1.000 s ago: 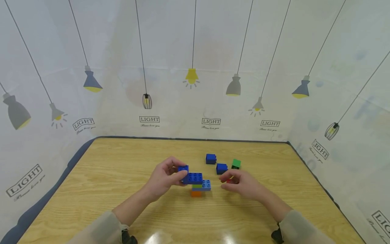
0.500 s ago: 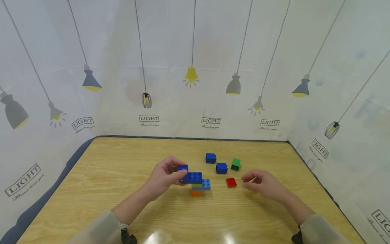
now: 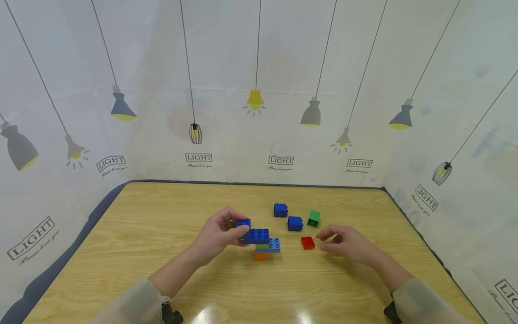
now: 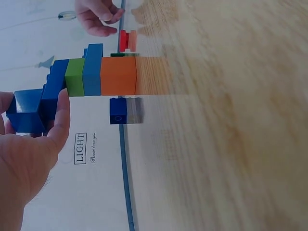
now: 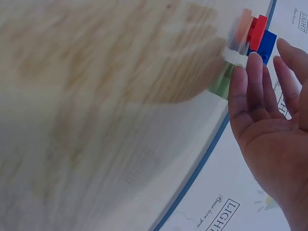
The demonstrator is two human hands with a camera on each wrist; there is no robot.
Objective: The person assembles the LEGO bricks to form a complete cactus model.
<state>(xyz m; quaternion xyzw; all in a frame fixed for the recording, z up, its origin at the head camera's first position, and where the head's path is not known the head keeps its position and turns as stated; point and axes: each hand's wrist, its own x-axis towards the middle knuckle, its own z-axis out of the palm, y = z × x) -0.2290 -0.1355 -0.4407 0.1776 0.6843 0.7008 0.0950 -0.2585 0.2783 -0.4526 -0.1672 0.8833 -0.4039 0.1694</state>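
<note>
My left hand (image 3: 218, 236) pinches the top dark blue brick (image 4: 28, 108) of a stepped stack between thumb and fingers. Below it the stack runs through a long dark blue brick (image 3: 259, 236), a lime green brick (image 4: 75, 77), a light blue brick (image 3: 274, 245) and an orange brick (image 4: 118, 76) standing on the table. The dark blue bricks overhang to the left. My right hand (image 3: 350, 245) hovers just right of a flat red brick (image 3: 307, 243), fingers loosely bent around nothing. In the right wrist view a gap shows between the fingertips and the red brick (image 5: 258, 32).
Behind the red brick lie two dark blue bricks (image 3: 280, 210) on their sides and a green brick (image 3: 314, 218). The wooden table (image 3: 170, 202) meets a lamp-patterned cloth wall (image 3: 226, 135) at the back and sides.
My right hand has drawn back to the right from over the red brick, uncovering it, then shifted slightly left again. The left hand and stack have stayed put.
</note>
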